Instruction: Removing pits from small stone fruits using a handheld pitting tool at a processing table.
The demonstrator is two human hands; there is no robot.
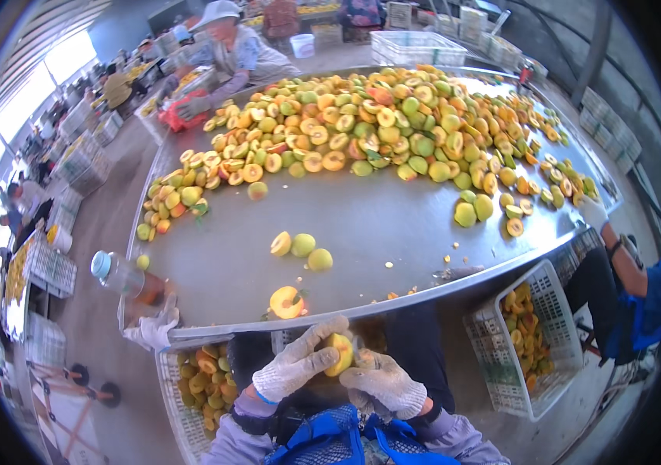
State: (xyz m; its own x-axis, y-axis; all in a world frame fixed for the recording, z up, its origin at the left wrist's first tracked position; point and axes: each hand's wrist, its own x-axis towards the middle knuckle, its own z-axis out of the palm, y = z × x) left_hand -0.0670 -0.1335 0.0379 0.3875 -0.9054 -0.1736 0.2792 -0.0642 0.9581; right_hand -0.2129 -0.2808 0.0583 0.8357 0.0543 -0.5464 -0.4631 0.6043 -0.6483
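Note:
My left hand (302,359), in a white knit glove, holds a yellow-green halved fruit (339,354), apparently a peach or apricot, just off the table's front edge. My right hand (385,379), gloved too, is closed around a small tool, mostly hidden, with a greyish end by the fruit. On the metal table (330,215) in front of me lies an orange fruit half (286,303). Behind it are two green fruits (303,245) and another half (281,243). A large pile of whole and cut fruit (388,122) covers the far side.
A plastic crate of fruit (170,386) stands below the table at left, another crate (557,325) at right. A bottle (127,280) and an empty glove (159,330) lie at the left corner. A co-worker's gloved hand (592,212) reaches in at right; another person (237,52) leans in beyond the far left side.

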